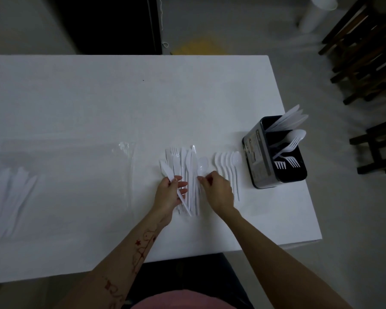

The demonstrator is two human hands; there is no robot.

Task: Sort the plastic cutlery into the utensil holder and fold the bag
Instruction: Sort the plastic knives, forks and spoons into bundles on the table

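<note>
Tabletop (98, 97), white and broad, carries everything here, its right edge running down toward the near right corner. Largest on it is the clear plastic bag (60, 188), lying flat by the left edge and reaching toward the middle, with more white cutlery (16, 192) showing faintly through it at the left. Next in size, the utensil holder (260, 157) stands close to the right edge, dark inside with a printed label on its left wall; knives (290, 119) lean out of its far compartment, and a spoon (295, 133) and forks (288, 160) out of the nearer ones.

A loose pile of knives and forks (188, 170) lies a little right of the tabletop's middle, handles pointing to the near edge. Between that pile and the holder, a row of spoons (228, 163) lies side by side, bowls toward the far edge, just beside the holder's left wall.

The left hand (168, 195) is over the pile's near left side, thumb and fingers curled round a single knife (174, 186) whose blade points up and left. The right hand (217, 190) rests at the pile's right side, fingertips pinched on the handle of a clear-looking spoon (202, 163) lying at the pile's right margin.
</note>
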